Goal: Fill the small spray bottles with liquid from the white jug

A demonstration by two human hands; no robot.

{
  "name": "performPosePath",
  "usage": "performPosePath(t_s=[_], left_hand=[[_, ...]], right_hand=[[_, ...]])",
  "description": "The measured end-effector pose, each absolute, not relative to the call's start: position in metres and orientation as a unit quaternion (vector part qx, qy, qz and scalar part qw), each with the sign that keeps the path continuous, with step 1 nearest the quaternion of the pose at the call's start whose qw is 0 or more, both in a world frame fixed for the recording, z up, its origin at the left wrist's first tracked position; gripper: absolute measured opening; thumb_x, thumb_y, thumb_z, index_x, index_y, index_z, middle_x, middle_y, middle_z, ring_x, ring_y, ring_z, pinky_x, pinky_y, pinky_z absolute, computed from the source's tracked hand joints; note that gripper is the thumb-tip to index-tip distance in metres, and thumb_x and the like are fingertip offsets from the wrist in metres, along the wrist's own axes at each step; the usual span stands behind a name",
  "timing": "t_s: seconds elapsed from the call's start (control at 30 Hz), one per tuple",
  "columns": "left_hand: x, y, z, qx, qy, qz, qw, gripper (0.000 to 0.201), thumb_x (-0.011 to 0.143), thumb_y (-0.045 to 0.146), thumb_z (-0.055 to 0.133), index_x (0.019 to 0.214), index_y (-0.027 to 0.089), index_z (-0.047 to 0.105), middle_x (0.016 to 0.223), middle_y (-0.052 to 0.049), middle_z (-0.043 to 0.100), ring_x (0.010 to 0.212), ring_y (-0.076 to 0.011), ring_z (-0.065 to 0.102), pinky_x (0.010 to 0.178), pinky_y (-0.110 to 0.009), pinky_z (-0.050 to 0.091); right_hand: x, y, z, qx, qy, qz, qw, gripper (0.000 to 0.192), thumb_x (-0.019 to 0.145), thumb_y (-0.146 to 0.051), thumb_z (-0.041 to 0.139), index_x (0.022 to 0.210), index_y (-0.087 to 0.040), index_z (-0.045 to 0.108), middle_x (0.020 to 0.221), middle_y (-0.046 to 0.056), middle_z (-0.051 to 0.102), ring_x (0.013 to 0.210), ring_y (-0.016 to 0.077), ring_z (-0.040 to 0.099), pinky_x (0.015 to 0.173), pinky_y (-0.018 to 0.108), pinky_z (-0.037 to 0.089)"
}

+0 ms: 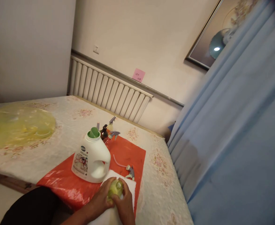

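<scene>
Yellow-green bottle [115, 189], it seems, is what I'm steadying, left hand [104, 193] and right hand [125, 200] gripping opposite sides, best gently.

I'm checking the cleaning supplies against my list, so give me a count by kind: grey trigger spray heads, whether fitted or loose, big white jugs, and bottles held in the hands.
Grey trigger spray heads: 3
White jug: 1
Hand-held yellow-green bottle: 1
Total: 5
</scene>
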State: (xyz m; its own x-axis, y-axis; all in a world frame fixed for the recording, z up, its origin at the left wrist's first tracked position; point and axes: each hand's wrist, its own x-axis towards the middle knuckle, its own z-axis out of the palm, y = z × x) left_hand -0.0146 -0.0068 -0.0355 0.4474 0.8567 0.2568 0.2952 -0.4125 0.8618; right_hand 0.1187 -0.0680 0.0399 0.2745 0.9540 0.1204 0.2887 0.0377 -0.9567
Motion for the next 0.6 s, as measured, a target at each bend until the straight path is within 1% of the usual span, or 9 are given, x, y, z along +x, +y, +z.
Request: performPosePath(t_s=[0.13, 0.27, 0.43, 0.6], left_hand=[[-0.0151, -0.0084, -0.0324, 0.755, 0.384, 0.361, 0.389, 0.085, 0.065, 0.02, 0.072, 0.142, 0.025, 0.037, 0.141, -0.01, 0.05, 0.13, -0.0328, 0.047, 0.11, -0.048, 0.039], [-0.0153, -0.0092, -0.0319, 0.755, 0.382, 0.365, 0.39, 0.084, 0.065, 0.022, 0.072, 0.142, 0.025, 0.038, 0.142, -0.011, 0.05, 0.131, -0.0337, 0.046, 0.111, -0.049, 0.038], [-0.0163, -0.0101, -0.0334, 0.751, 0.374, 0.375, 0.395, 0.078, 0.069, 0.024, 0.07, 0.14, 0.022, 0.037, 0.142, -0.012, 0.049, 0.131, -0.0307, 0.046, 0.111, -0.046, 0.038], [-0.0163, -0.0101, -0.0336, 0.753, 0.376, 0.373, 0.39, 0.079, 0.068, 0.023, 0.07, 0.14, 0.023, 0.038, 0.141, -0.012, 0.05, 0.131, -0.0319, 0.046, 0.112, -0.048, 0.037]], right_hand=[[0.119, -0.069, 0.0397, -0.612, -0.51, 0.319, 0.514, 0.065, 0.06, -0.007, 0.064, 0.123, -0.021, 0.066, 0.127, 0.005, 0.067, 0.122, 0.0291, 0.059, 0.107, 0.038, 0.044], [0.1191, -0.0691, 0.0389, -0.61, -0.509, 0.321, 0.516, 0.065, 0.06, -0.006, 0.064, 0.123, -0.021, 0.066, 0.127, 0.005, 0.067, 0.122, 0.0291, 0.059, 0.107, 0.038, 0.044], [0.1179, -0.0687, 0.0412, -0.613, -0.503, 0.323, 0.517, 0.066, 0.059, -0.006, 0.063, 0.124, -0.019, 0.066, 0.127, 0.006, 0.067, 0.122, 0.029, 0.058, 0.107, 0.038, 0.043], [0.1167, -0.0695, 0.0427, -0.615, -0.506, 0.324, 0.511, 0.067, 0.059, -0.006, 0.062, 0.125, -0.018, 0.065, 0.128, 0.007, 0.066, 0.123, 0.0286, 0.058, 0.107, 0.037, 0.043]])
